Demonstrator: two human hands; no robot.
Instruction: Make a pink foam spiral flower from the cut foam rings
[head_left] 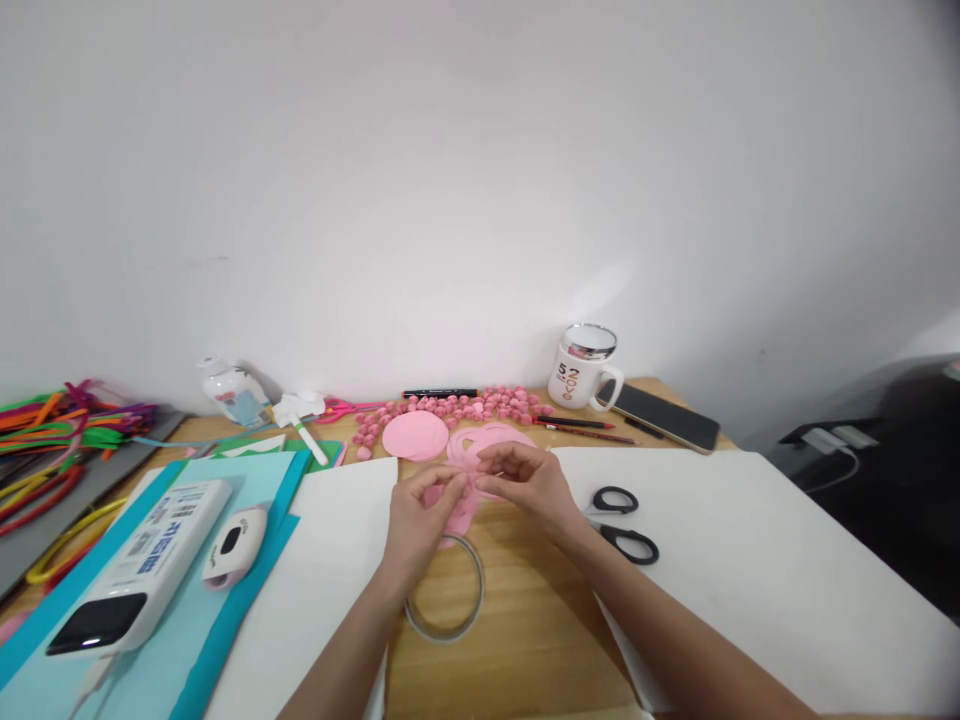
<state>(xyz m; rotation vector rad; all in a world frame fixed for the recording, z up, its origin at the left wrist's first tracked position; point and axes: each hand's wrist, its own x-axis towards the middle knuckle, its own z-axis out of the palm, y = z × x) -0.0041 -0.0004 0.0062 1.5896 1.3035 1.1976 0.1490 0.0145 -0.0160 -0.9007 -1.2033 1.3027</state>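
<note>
The left hand (420, 515) pinched some pink paper (459, 517) with its thumb and finger. The right hand (534, 488) was curled close by, with a small gap between finger and thumb; one could not tell if it gripped the paper too. The paper was between the hands, near the ring (481, 582). Behind were a pink circle (415, 436) and many balls (510, 403). Scissors (609, 534) lay beside the right arm.
</note>
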